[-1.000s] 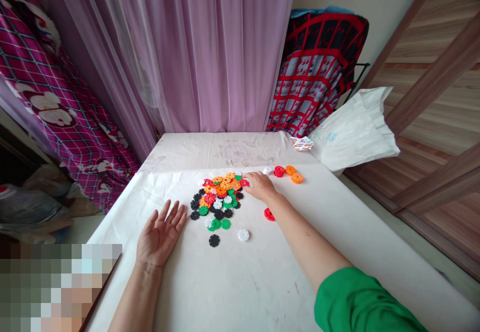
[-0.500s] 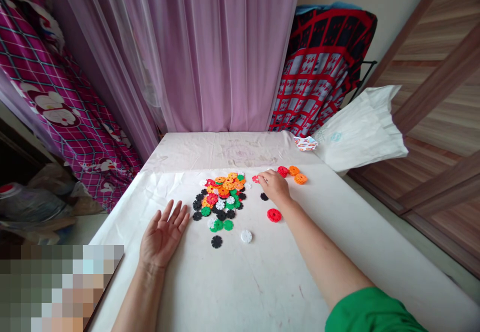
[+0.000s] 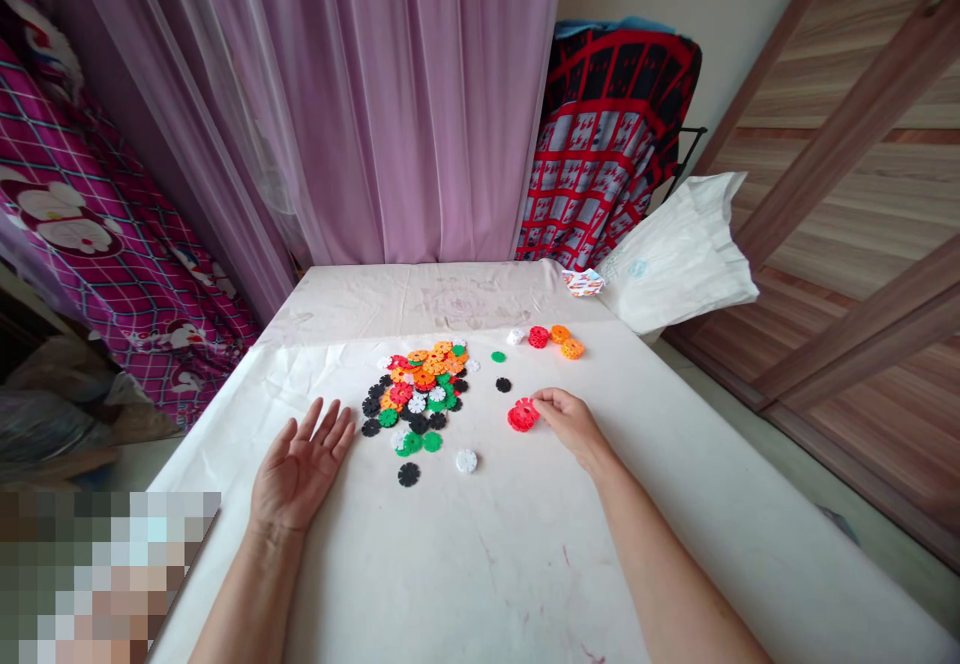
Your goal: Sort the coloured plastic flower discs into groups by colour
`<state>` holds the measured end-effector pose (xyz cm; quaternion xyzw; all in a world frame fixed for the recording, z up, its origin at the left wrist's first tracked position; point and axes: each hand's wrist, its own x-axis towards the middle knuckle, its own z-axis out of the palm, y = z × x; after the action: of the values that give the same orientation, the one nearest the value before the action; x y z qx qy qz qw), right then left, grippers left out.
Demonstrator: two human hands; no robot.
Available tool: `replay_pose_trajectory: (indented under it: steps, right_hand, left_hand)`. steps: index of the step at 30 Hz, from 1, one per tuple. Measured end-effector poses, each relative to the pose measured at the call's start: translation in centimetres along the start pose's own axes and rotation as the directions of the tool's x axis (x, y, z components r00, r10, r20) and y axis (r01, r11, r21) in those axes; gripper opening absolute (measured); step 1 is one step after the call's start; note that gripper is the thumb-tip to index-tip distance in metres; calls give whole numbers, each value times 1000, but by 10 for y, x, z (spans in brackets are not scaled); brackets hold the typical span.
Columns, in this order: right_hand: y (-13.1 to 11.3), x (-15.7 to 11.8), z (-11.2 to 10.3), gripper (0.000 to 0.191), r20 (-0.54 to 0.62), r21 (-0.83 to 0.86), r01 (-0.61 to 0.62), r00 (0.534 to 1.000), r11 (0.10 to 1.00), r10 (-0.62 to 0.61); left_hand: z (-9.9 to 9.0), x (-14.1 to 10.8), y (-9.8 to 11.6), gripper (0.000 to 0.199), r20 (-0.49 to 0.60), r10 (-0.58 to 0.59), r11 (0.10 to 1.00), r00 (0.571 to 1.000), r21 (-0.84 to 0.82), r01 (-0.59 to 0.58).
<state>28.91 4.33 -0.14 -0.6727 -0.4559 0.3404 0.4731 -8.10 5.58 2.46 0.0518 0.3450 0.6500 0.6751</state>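
My right hand [image 3: 576, 431] pinches a red notched plastic disc [image 3: 527, 406] by its edge, just over a small stack of red discs [image 3: 517, 420]. I cannot tell whether the held disc rests on the stack. My left hand [image 3: 298, 474] lies palm up, fingers spread and nothing in it, to the left of a mixed pile of orange, red, green, black and white discs [image 3: 429, 374]. In front of the pile are a black disc [image 3: 408, 474] and a white stack [image 3: 466, 461]. A black disc [image 3: 503, 384] and a green disc [image 3: 498, 356] lie right of it.
Farther back stand white discs [image 3: 515, 337], a red stack [image 3: 538, 337] and orange stacks [image 3: 572, 348]. A patterned paper box [image 3: 583, 282] and a white bag [image 3: 675, 259] sit at the table's back right edge. Purple curtains [image 3: 420, 104] hang behind the white-covered table [image 3: 450, 564].
My right hand has come toward me with a red disc, from beside the pile to the near red stack. My left hand stays open. The view has shifted slightly.
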Motion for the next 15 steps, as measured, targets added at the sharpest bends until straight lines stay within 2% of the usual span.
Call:
replay_pose_trajectory:
  steps: [8,12,15]
  right_hand:
    - [17,4,3,21,0,-257,58,998,965,-60]
    - [12,1,1,22,13,-326,68,998,943,-67]
    - [2,-6,0,28,50,-380,121,993,917,-111]
  left_hand:
    - [4,-2,0,43,-17,0,1000,1000,-6,-1]
    - [3,-1,0,44,-17,4,1000,1000,-6,-4]
    - [1,-1,0,43,2,12,1000,1000,19,-12]
